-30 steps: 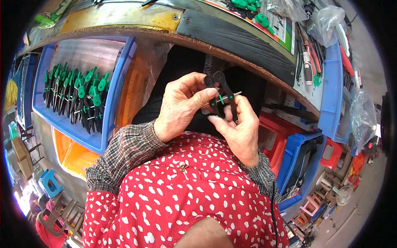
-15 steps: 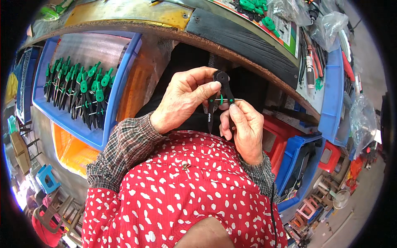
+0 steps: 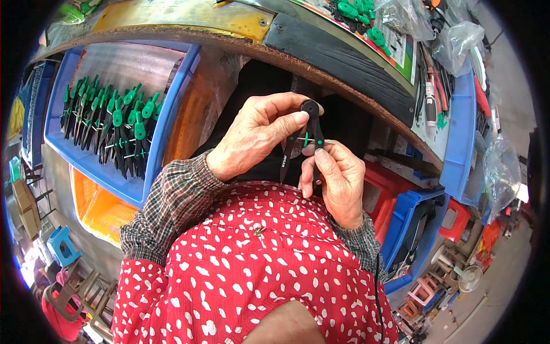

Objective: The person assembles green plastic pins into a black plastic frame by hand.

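Note:
Both hands are raised in front of the red spotted garment, working on one black drawing compass (image 3: pixel 318 127). My left hand (image 3: pixel 252 135) pinches its round hinge end between thumb and fingers. Below the hinge, the two black legs spread downward, joined by a thin metal rod with a green wheel (image 3: pixel 306 139). My right hand (image 3: pixel 339 175) has its thumb and fingers closed on the right leg, beside the rod's end. That leg's lower part is mostly hidden by the fingers; the left leg hangs free with its tip down.
At left, a blue bin (image 3: pixel 103 182) holds several black compasses with green tops. An orange crate (image 3: pixel 94 209) sits below it. The wooden bench edge (image 3: pixel 344 74) curves ahead, with green parts (image 3: pixel 378 40) and plastic bags on it. Another blue bin (image 3: pixel 401 229) and red stools stand at right.
The compass has turned slightly, with its hinge a little further right and its free leg slanting more to the left. My right hand has shifted slightly; both hands keep hold.

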Tool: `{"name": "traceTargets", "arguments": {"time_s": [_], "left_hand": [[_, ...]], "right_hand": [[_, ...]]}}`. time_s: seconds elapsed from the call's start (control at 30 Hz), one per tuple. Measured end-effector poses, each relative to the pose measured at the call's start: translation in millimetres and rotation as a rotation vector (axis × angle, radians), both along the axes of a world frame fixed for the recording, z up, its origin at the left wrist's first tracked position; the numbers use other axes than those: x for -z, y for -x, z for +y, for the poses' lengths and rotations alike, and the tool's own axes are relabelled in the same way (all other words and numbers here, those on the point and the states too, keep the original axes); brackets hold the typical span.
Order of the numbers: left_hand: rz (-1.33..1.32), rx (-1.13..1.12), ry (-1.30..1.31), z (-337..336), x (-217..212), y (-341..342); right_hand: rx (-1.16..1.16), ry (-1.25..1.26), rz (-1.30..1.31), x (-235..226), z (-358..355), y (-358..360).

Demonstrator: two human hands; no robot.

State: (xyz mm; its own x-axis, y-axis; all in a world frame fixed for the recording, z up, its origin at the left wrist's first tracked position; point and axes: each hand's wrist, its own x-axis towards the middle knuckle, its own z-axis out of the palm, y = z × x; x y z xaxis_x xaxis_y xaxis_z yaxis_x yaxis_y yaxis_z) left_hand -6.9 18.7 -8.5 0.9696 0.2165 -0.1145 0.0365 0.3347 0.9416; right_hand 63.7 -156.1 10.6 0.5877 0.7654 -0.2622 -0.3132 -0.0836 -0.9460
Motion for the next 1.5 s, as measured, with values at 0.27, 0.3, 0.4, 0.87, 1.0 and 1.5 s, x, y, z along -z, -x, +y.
{"name": "traceTargets", "arguments": {"time_s": [0.27, 0.3, 0.4, 0.87, 1.0, 1.5], "left_hand": [[0.021, -0.006, -0.019, 2.7, -2.1, -0.8], [0.029, -0.013, -0.013, 2.7, -1.7, -0.4], [0.030, -0.010, -0.003, 3.1, -1.7, -1.7], [0.044, -0.004, 0.056, 2.4, 1.0, -2.2], [0.055, 0.005, 0.056, 2.6, -1.3, -1.0], [0.053, -0.023, 0.079, 0.7, 10.4, -1.9]], "right_hand": [[-0.014, -0.003, -0.001, 0.1, 1.8, 0.3], [-0.026, -0.010, -0.006, 0.6, 1.4, -0.3], [-0.025, -0.025, 0.004, 1.7, 1.9, 0.5], [0.025, -0.003, 0.063, -0.4, 6.0, -0.9], [-0.002, 0.035, -0.030, 1.7, 8.9, -7.3], [0.028, 0.139, -0.075, -7.1, 26.1, -6.9]]}}
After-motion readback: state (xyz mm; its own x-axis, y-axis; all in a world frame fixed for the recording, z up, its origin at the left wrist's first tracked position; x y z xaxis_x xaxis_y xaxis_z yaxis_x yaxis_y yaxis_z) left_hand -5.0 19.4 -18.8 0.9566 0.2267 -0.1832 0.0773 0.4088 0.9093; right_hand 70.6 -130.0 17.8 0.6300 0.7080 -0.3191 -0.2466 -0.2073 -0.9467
